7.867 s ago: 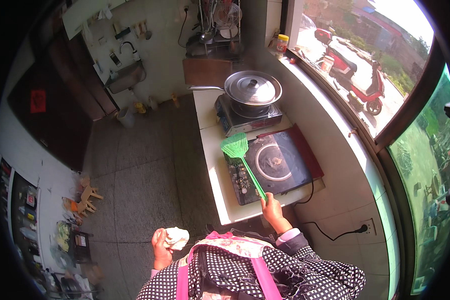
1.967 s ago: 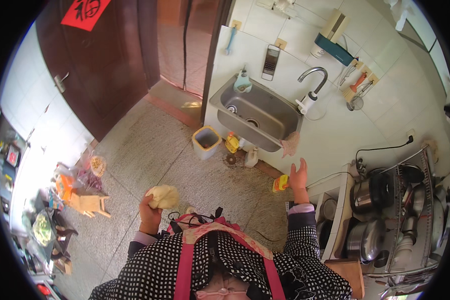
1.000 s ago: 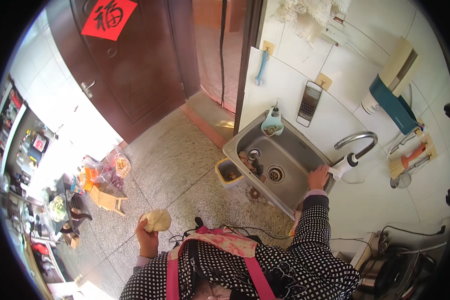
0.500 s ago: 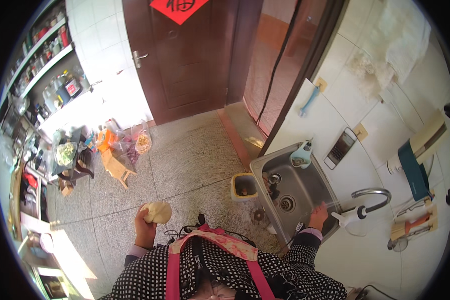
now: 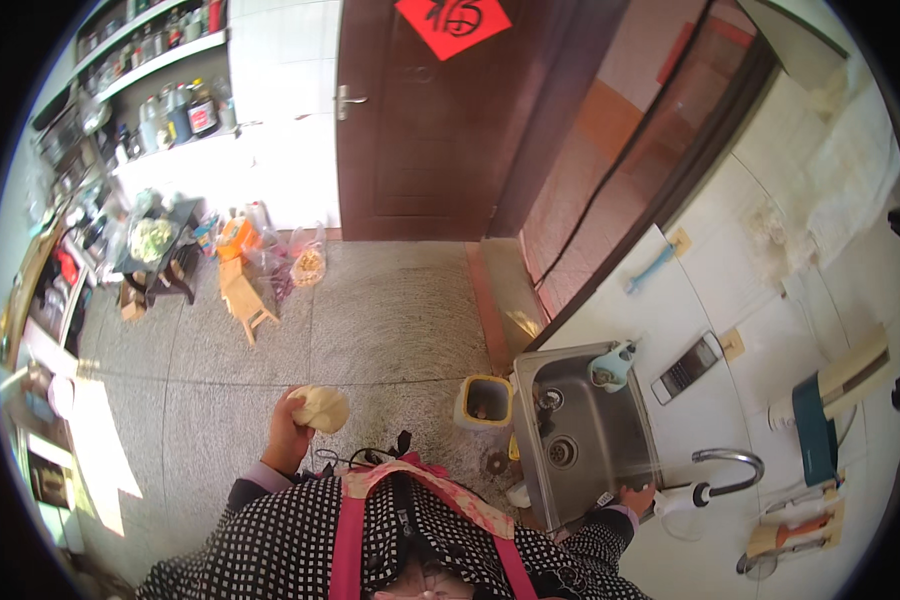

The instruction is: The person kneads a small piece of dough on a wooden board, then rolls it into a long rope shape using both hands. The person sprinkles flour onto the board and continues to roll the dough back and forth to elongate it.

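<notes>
My left hand (image 5: 288, 440) is closed round a pale, rounded lump (image 5: 322, 409), held out over the floor; I cannot tell whether it is dough or a peeled vegetable. At the near right corner of the steel sink (image 5: 595, 440) is my right hand (image 5: 634, 497), its small, partly hidden fingers apart with nothing seen in them. The curved tap (image 5: 735, 462) with a white body stands just right of that hand. A thin streak of water seems to run from it over the basin. Dark scraps lie by the far drain opening.
A yellow-rimmed bin (image 5: 486, 402) stands left of the sink. A blue-green caddy (image 5: 610, 368) hangs at its far corner. Ahead is a brown door (image 5: 425, 150). A small wooden stool (image 5: 245, 300), bags and a dark table (image 5: 180, 240) sit at the left.
My view has turned, so the room sits further right in the picture. My right hand has drawn nearer to me, toward the sink's near corner. The left hand still holds the lump.
</notes>
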A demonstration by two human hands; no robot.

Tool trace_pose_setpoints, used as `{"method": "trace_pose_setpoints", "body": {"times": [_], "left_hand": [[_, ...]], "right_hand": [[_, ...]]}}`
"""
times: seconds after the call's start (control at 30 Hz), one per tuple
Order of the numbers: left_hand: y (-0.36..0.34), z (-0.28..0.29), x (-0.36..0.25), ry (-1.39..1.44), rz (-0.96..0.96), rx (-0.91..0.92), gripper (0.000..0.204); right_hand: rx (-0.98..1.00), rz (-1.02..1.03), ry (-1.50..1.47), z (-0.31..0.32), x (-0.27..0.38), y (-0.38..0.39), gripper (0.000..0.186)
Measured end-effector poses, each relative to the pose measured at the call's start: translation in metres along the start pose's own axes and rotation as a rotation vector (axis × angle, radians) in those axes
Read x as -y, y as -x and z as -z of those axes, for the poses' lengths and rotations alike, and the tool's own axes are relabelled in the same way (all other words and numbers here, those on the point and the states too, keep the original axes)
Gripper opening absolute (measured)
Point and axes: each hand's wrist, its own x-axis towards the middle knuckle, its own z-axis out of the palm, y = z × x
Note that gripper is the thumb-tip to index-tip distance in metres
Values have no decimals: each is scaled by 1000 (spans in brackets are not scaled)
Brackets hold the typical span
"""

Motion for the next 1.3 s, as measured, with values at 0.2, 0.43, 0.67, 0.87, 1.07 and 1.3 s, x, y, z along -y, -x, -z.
{"method": "trace_pose_setpoints", "body": {"times": [0.2,0.43,0.67,0.87,1.07,1.3], "left_hand": [[4,3,0,31,23,25,33],[10,-1,-6,40,29,19,29],[15,-2,-4,58,24,17,29],[28,11,-1,73,-27,37,30],[60,44,-1,109,-68,-184,31],[93,98,-25,132,-133,-313,28]], "right_hand": [[-22,292,-112,19,-19,-30,36],[-385,578,897,20,55,17,34],[691,552,854,-10,131,70,67],[828,92,-323,-58,255,62,39],[729,197,117,-93,237,73,35],[691,321,528,-138,213,67,34]]}}
